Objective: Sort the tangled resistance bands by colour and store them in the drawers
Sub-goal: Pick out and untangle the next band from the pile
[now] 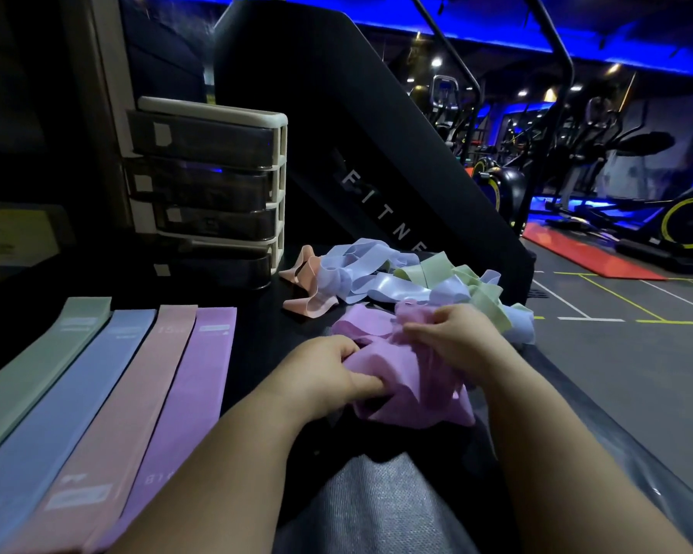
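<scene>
A bunch of purple bands (409, 393) lies in front of me on the black surface (265, 333). My left hand (329, 373) grips its near left fold, and my right hand (453, 333) pinches its upper part. Behind it sits a tangle of light blue bands (377, 281), green bands (477, 289) and pink bands (309, 289). Flat on the left lie a green band (45, 373), a blue band (77, 393), a pink band (137, 393) and a purple band (189, 393), side by side. A white drawer unit (213, 189) with several dark drawers, all pushed in, stands behind them.
A black slanted machine panel (377, 153) lettered FITNE rises behind the tangle. The surface drops off on the right to a grey floor (625, 373) with painted lines. Exercise bikes (677, 221) and a red mat (589, 253) stand further back.
</scene>
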A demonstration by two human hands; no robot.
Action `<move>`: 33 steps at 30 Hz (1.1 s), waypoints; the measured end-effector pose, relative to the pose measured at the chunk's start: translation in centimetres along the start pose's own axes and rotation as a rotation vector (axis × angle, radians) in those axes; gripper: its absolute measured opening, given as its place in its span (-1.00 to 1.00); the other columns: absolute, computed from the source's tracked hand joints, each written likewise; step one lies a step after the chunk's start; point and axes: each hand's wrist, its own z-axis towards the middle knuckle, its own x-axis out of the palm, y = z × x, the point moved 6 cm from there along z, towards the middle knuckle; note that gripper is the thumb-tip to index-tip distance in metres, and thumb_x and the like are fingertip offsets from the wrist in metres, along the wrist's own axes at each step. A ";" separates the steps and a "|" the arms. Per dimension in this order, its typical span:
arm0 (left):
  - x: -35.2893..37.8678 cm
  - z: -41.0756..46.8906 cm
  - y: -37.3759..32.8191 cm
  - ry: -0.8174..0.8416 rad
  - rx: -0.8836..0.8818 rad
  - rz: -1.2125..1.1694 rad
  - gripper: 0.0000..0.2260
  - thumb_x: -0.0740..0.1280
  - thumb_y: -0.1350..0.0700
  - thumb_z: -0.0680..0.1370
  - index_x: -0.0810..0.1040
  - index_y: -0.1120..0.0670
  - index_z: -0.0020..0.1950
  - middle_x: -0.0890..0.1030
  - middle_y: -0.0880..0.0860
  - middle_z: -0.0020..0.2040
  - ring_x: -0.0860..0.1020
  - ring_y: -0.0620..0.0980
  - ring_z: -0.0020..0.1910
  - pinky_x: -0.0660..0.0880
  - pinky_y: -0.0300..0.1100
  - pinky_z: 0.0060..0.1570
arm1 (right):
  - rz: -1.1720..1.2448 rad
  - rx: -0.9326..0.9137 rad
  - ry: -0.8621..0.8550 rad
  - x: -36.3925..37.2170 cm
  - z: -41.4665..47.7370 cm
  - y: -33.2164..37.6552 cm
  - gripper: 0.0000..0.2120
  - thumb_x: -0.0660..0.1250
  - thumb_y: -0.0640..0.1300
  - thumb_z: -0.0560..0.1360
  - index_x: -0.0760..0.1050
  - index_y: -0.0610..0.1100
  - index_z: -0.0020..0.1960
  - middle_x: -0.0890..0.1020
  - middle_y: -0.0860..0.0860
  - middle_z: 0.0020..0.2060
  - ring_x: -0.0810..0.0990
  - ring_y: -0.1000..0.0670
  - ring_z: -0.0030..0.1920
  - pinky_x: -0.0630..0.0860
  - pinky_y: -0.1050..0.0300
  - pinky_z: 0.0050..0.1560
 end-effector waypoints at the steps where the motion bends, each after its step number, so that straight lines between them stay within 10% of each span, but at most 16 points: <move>1: 0.0 0.0 0.1 0.013 -0.006 -0.052 -0.74 0.55 -0.09 0.36 0.60 0.03 -0.14 0.61 -0.09 -0.32 0.52 -0.14 -0.39 0.40 -0.32 -0.37 | 0.024 0.010 -0.090 -0.8 0.4 -0.3 -0.70 0.49 0.01 0.41 0.53 -0.13 -0.37 0.53 0.01 -0.61 0.46 0.08 -0.64 0.38 0.28 -0.57; 8: -0.3 -0.2 -0.6 0.070 -0.012 -0.314 -0.62 0.40 -0.23 0.44 0.47 0.07 -0.23 0.43 -0.05 -0.40 0.38 -0.07 -0.41 0.34 -0.30 -0.45 | 0.215 0.040 -0.516 -4.2 1.5 -2.6 -0.54 0.30 0.22 0.36 0.63 -0.19 -0.15 0.63 -0.11 -0.39 0.63 -0.23 -0.27 0.61 -0.15 -0.18; 14: -1.8 -0.1 -0.4 -0.123 -0.001 -0.264 -0.71 0.44 -0.14 0.47 0.53 0.03 -0.31 0.53 -0.13 -0.47 0.47 -0.08 -0.37 0.36 -0.23 -0.28 | -0.217 0.131 -0.090 -2.1 0.9 -1.7 -0.62 0.33 0.11 0.51 0.43 -0.12 -0.35 0.55 -0.06 -0.41 0.53 -0.08 -0.31 0.39 0.13 -0.31; 18: -2.4 -0.2 -0.1 -0.227 -0.012 -0.112 -0.74 0.46 -0.11 0.45 0.57 0.05 -0.26 0.56 -0.08 -0.36 0.47 -0.08 -0.32 0.36 -0.23 -0.29 | -0.171 0.085 -0.106 -2.6 0.4 -1.1 -0.56 0.34 0.16 0.48 0.58 -0.21 -0.29 0.58 -0.03 -0.47 0.58 -0.06 -0.36 0.46 0.15 -0.30; 23: -0.5 -0.8 0.3 0.023 -0.084 0.104 -0.64 0.53 -0.22 0.33 0.56 0.01 -0.13 0.61 -0.09 -0.25 0.55 -0.10 -0.27 0.45 -0.22 -0.24 | -0.324 0.031 0.042 -1.7 -0.4 -0.7 -0.55 0.43 0.26 0.40 0.52 -0.13 -0.33 0.54 0.03 -0.53 0.49 0.04 -0.49 0.40 0.21 -0.43; 27: 0.1 -0.5 0.1 0.067 -0.089 0.257 -0.53 0.28 -0.35 0.48 0.52 0.08 -0.19 0.50 -0.04 -0.28 0.46 -0.05 -0.26 0.36 -0.18 -0.20 | -0.343 0.015 0.224 -0.3 -0.9 -0.8 -0.62 0.53 0.22 0.32 0.63 -0.11 -0.22 0.61 0.07 -0.49 0.55 0.08 -0.45 0.51 0.22 -0.32; 33: -0.4 -0.3 0.2 -0.025 -0.094 0.323 -0.74 0.34 -0.17 0.54 0.51 -0.02 -0.23 0.56 -0.07 -0.24 0.52 -0.03 -0.17 0.41 -0.19 -0.14 | -0.364 -0.054 0.118 0.5 -0.9 0.9 -0.47 0.24 0.28 0.53 0.57 -0.06 -0.42 0.53 0.10 -0.61 0.55 0.11 -0.47 0.37 0.24 -0.43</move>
